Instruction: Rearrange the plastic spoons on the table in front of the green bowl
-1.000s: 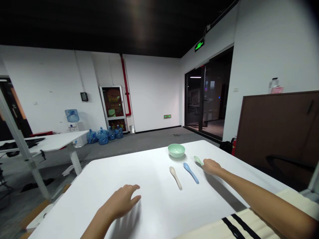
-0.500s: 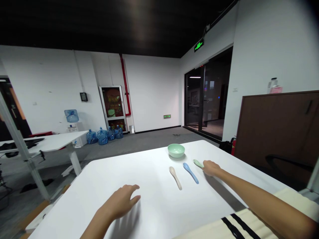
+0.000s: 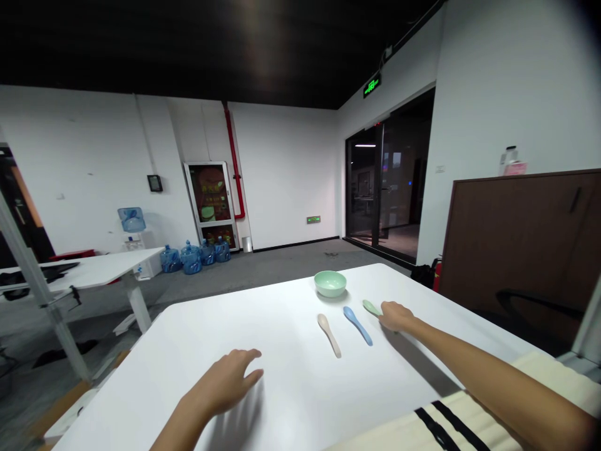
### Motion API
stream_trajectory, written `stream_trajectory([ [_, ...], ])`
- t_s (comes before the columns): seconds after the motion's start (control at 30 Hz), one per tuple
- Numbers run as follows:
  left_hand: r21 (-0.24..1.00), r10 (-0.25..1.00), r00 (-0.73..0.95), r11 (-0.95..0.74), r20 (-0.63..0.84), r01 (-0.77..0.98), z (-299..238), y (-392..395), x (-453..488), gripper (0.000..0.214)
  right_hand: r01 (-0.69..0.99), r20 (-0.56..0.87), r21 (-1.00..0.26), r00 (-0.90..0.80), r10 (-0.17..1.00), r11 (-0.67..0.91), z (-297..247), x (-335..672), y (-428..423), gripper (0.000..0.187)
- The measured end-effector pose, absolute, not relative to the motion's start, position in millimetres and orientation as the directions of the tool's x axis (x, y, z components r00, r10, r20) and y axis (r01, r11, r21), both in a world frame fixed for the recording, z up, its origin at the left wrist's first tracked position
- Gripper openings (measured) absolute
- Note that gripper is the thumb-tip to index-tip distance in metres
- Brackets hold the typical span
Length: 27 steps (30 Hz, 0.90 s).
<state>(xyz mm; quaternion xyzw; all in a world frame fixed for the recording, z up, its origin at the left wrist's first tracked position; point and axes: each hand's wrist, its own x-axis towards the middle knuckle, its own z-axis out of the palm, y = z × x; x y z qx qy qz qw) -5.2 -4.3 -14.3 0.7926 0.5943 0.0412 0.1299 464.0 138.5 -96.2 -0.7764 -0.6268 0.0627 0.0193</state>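
Observation:
A green spoon (image 3: 370, 307) lies on the right part of the white table (image 3: 188, 338), its handle under the closed fingers of my right hand (image 3: 397, 316). Its bowl points left, out past my fingertips. Left of it rest a blue spoon (image 3: 357, 326) and a beige spoon (image 3: 329, 335), both untouched, handles toward me. A light green bowl (image 3: 330, 284) stands upright behind the spoons, with nothing visible inside. My left hand (image 3: 233, 379) hovers over the left part of the table, thumb and fingers apart, holding nothing.
A cream cloth with black stripes (image 3: 422, 432) covers the near right edge. Beyond on the right stands a brown cabinet (image 3: 511, 238) with a chair (image 3: 539, 307) before it. Another white table (image 3: 107, 266) is at left, near blue water bottles (image 3: 191, 258).
The whole view has shifted very slightly. Both hands, the spoons and the bowl keep their places; the right hand stays closed at the green spoon's handle.

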Motion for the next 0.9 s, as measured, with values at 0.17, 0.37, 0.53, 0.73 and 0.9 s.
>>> stream_trajectory([
  [0.17,0.248,0.954,0.283,-0.253,-0.093,0.935,-14.2,-5.4,-4.9,0.055,0.966,-0.029,-0.141,0.213,0.977,-0.215,-77.7,456.4,132.1,0.037],
  [0.37,0.265,0.954,0.289,-0.258,-0.085,0.929,-14.0,-5.6,-4.0,0.057,0.974,0.126,-0.179,0.163,0.978,-0.14,-34.9,427.9,116.5,0.051],
  [0.53,0.251,0.951,0.298,-0.269,-0.083,0.93,-12.9,-7.2,-3.0,0.056,0.967,0.201,-0.252,0.012,0.979,0.04,-15.3,399.5,90.9,0.058],
  [0.73,0.265,0.952,0.297,-0.267,-0.077,0.926,-15.2,-7.4,-5.5,0.058,0.937,0.227,-0.279,-0.151,0.962,0.213,-23.9,374.3,59.4,0.057],
  [0.9,0.268,0.95,0.3,-0.268,-0.083,0.925,-13.5,-8.3,-3.0,0.057,0.925,0.214,-0.262,-0.224,0.951,0.277,-40.3,369.5,45.9,0.06],
])
